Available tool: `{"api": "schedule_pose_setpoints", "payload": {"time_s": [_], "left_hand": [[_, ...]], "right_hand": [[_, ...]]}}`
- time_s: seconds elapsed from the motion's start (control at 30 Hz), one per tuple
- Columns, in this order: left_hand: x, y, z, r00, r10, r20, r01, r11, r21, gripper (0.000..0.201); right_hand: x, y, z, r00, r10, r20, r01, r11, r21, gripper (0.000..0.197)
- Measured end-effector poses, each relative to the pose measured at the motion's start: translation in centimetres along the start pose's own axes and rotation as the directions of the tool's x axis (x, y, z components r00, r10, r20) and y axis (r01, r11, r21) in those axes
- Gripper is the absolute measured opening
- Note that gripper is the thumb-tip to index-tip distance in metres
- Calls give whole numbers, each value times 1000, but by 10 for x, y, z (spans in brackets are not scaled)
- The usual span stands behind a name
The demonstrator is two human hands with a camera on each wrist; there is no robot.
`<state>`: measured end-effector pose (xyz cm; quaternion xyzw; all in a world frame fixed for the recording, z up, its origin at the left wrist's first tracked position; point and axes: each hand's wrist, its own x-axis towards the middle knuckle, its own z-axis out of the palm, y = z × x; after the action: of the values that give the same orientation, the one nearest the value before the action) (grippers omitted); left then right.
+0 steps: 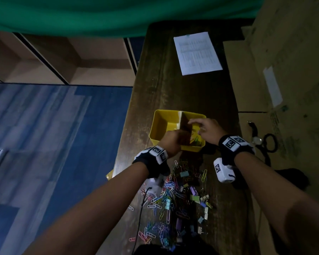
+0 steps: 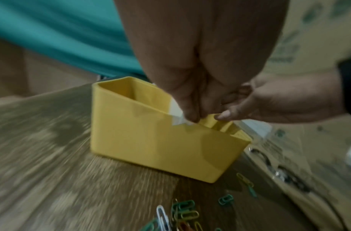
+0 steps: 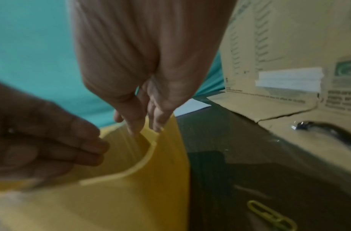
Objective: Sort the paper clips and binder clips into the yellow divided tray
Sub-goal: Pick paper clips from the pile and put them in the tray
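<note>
The yellow divided tray [image 1: 159, 126] [image 2: 150, 143] [image 3: 131, 203] stands on the dark wooden table [image 1: 164, 80]. Its right compartment holds a few coloured clips [image 1: 196, 140]. My left hand [image 1: 171, 142] [image 2: 192, 118] hovers at the near rim by the taped divider. Its fingertips are bunched together, and nothing shows between them. My right hand [image 1: 202, 127] [image 3: 144, 125] hangs over the right compartment, its straight fingers dipping inside the far wall and holding nothing. A mixed pile of paper clips and binder clips [image 1: 177, 196] lies between my forearms, nearer to me than the tray.
A printed sheet [image 1: 197, 52] lies at the table's far end. Flattened cardboard [image 1: 283, 89] borders the right side, with a watch and a black cord [image 1: 260, 140] on it. The table's left edge drops to a blue floor. A yellow paper clip [image 3: 269, 217] lies right of the tray.
</note>
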<state>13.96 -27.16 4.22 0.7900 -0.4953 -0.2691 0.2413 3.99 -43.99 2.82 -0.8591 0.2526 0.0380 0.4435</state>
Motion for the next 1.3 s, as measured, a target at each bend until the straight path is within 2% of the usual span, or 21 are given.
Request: {"api": "schedule_pose_setpoints", "payload": {"time_s": [0.07,0.13,0.23,0.33,0.4,0.47,0.57,0.7,0.77,0.8,0.9,1.0,1.07,1.17,1.23,1.3], "left_hand": [[-22,-7,-3,988,-37,-152,21,995,-100,36],[-48,-15,-2,968,-110,-225,67,980,-190,32],[-92,-35,7,948,-224,-225,153,943,-296,24],[-135,-59,25,952,-268,-147,226,940,-254,25],[-161,-68,39,966,-253,-62,238,954,-185,24],[-184,-70,52,967,-256,4,254,957,-136,21],[-214,-72,70,961,-273,49,275,960,-53,20],[-243,-72,91,959,-267,97,258,961,98,26],[-255,-70,101,960,-254,116,232,957,175,29],[-259,-70,106,964,-240,112,214,955,205,31],[-264,-67,116,977,-201,76,174,947,272,38],[-255,-61,120,987,-160,8,150,942,300,41],[-245,-59,122,986,-164,1,155,934,321,48],[-231,-61,125,966,-254,49,221,908,355,70],[-223,-59,123,951,-304,59,262,890,372,74],[-216,-55,119,944,-321,74,269,881,388,72]], "right_hand": [[-15,-8,2,994,-19,-106,34,990,139,51],[-38,-16,7,972,1,-236,72,951,301,41],[-84,-14,30,944,98,-316,38,917,398,30],[-126,-6,68,945,192,-266,-71,911,407,31],[-148,-7,93,970,181,-161,-115,928,354,31],[-164,-9,116,992,126,4,-124,965,232,27],[-181,-9,149,978,40,206,-38,999,-16,27],[-196,-14,178,939,-21,344,112,963,-247,31],[-204,-17,188,946,-27,324,133,941,-310,33],[-206,-17,192,962,-24,273,119,933,-339,34],[-205,-19,195,995,55,88,-13,909,-417,34],[-192,-21,190,997,77,24,-59,896,-439,40],[-180,-21,188,996,35,76,4,890,-456,58],[-163,-23,187,963,-15,271,164,828,-536,88],[-155,-28,187,932,21,362,224,752,-620,91],[-154,-35,188,926,35,376,248,694,-676,79]]}}
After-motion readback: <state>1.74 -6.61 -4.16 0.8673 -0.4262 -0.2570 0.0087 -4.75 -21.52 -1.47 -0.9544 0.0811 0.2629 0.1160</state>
